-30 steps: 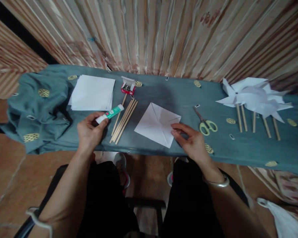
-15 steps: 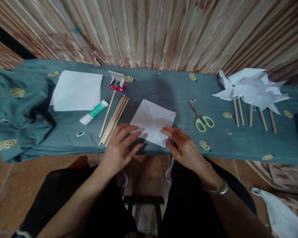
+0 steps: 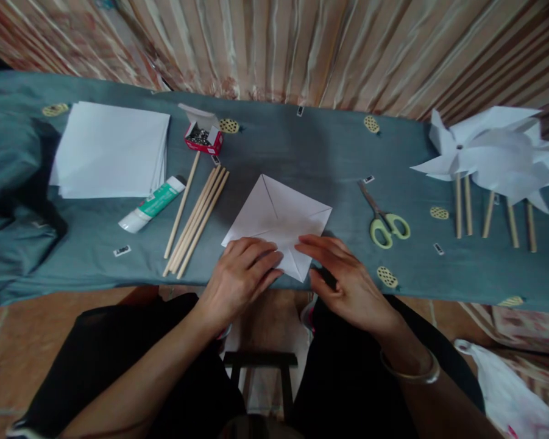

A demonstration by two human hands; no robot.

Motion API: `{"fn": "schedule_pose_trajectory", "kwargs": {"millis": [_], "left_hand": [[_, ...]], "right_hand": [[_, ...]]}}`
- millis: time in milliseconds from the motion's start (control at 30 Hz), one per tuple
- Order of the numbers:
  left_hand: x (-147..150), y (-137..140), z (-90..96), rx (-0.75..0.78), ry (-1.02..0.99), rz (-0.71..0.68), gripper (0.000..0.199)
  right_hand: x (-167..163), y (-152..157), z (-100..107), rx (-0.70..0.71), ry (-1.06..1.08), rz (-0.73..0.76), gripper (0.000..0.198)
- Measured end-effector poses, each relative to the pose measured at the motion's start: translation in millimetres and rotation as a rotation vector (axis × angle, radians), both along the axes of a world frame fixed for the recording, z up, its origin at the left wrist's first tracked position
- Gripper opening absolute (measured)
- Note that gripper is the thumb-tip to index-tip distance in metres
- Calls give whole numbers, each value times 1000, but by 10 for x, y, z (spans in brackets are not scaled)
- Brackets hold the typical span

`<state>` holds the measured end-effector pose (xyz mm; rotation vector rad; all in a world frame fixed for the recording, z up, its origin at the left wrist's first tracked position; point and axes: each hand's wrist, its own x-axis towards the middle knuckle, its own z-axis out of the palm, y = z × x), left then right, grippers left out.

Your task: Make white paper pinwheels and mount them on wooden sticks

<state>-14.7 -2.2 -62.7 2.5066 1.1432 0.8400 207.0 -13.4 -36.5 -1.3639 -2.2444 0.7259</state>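
Observation:
A square sheet of white paper [image 3: 276, 210] lies on the cloth in front of me. Cut lines run inward from its corners toward the middle. My left hand [image 3: 243, 274] rests over the near left edge, fingers curved and the thumb a little apart from them. On the right edge, the fingertips of my right hand [image 3: 347, 280] touch the sheet, with fingers and thumb spread. Part of the near left side is hidden under my left hand. To the right lie scissors [image 3: 386, 225] with light green handles.
Left of the sheet are several wooden sticks [image 3: 196, 222], a glue tube [image 3: 153, 204], an open red box [image 3: 204, 137] of small metal pieces and a stack of white paper [image 3: 112, 149]. Finished paper pinwheels [image 3: 488, 146] on sticks lie at the right of the cloth-covered table [image 3: 329, 146].
My left hand has moved right, further over the sheet's near edge. The right hand stays by the right edge. The camera view has shifted closer to the table.

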Motion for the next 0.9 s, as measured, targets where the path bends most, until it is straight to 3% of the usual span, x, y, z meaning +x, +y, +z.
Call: {"fn": "schedule_pose_trajectory", "kwargs": {"millis": [300, 500, 733, 900], "left_hand": [[-2, 18, 27, -63, -62, -14, 13], [-37, -6, 28, -115, -105, -13, 13], [-25, -1, 59, -154, -126, -6, 13], [-29, -2, 66, -169, -117, 1, 12]], "right_hand": [[0, 97, -11, -117, 113, -37, 29], [31, 143, 2, -198, 161, -28, 36], [-87, 154, -47, -198, 286, -130, 11], [-175, 164, -41, -168, 273, -173, 7]]}}
